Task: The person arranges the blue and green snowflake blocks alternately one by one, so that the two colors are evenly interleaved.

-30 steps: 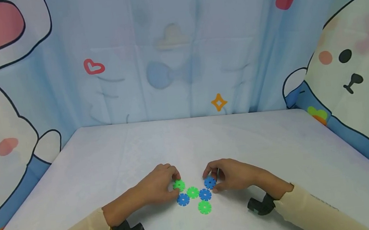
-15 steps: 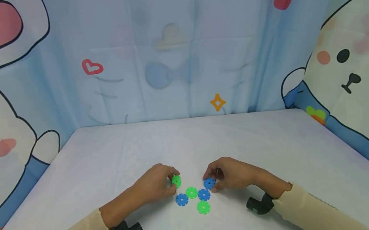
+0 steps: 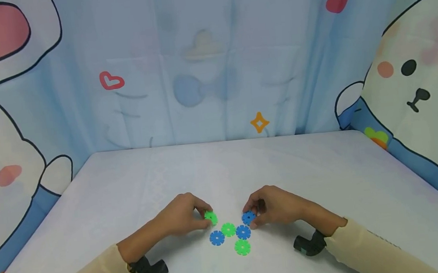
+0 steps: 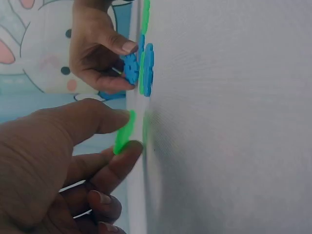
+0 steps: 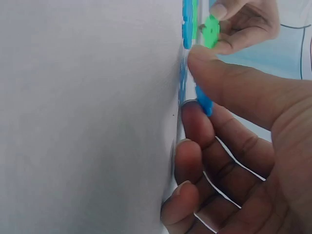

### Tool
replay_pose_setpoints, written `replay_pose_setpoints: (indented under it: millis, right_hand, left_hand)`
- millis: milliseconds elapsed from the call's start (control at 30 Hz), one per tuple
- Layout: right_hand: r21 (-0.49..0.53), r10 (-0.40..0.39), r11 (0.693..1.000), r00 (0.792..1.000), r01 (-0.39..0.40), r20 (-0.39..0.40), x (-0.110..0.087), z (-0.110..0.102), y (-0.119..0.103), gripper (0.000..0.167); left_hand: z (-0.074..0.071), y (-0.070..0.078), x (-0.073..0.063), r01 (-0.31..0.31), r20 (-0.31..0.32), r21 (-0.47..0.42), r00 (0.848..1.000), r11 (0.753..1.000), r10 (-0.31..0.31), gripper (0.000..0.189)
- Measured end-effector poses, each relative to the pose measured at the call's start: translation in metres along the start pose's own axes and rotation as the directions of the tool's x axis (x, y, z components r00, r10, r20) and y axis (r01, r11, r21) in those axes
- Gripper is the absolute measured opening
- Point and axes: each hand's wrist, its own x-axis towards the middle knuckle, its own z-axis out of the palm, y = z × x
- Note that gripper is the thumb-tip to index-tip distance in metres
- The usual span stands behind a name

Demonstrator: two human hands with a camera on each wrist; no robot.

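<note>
My left hand pinches a green notched plastic disc between thumb and fingertips. In the left wrist view this green disc stands tilted, a little off the table. Facing it, my right hand holds a blue notched disc by its edge; in the right wrist view the thumb partly covers that blue disc. Between and below the hands lie a green disc, a blue disc, a second blue disc and a lower green disc.
A white-covered table spreads under both arms. Behind it hangs a light blue curtain printed with cartoon animals. Each wrist wears a black camera mount, such as the left mount.
My left hand has drawn slightly left and away from the loose discs, lifting and tilting its green disc. The right hand stays nearly in place with the blue disc.
</note>
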Motion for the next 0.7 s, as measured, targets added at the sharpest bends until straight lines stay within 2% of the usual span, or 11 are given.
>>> replay_pose_setpoints:
  millis: [167,367,533,700]
  right_hand:
    - [0.042,-0.014,0.999,0.999,0.016,-0.05,0.003,-0.001,0.002,0.031]
    - [0.124,0.047,0.992,0.98,-0.023,-0.193,0.016,-0.012,0.0,0.034]
    - [0.234,0.093,0.972,0.97,-0.039,-0.224,0.041,-0.021,-0.009,0.038]
    - [0.315,0.153,0.945,0.967,-0.083,-0.206,0.076,-0.023,-0.018,0.037]
  left_hand:
    - [-0.009,-0.008,0.004,0.066,-0.02,-0.123,0.997,0.99,-0.069,0.024]
    - [-0.036,-0.014,0.01,0.117,-0.144,-0.188,0.979,0.975,-0.145,0.029]
    - [-0.056,-0.024,0.017,0.14,-0.234,-0.212,0.954,0.967,-0.189,0.033]
    - [-0.058,-0.041,0.028,0.153,-0.262,-0.204,0.943,0.967,-0.205,0.033]
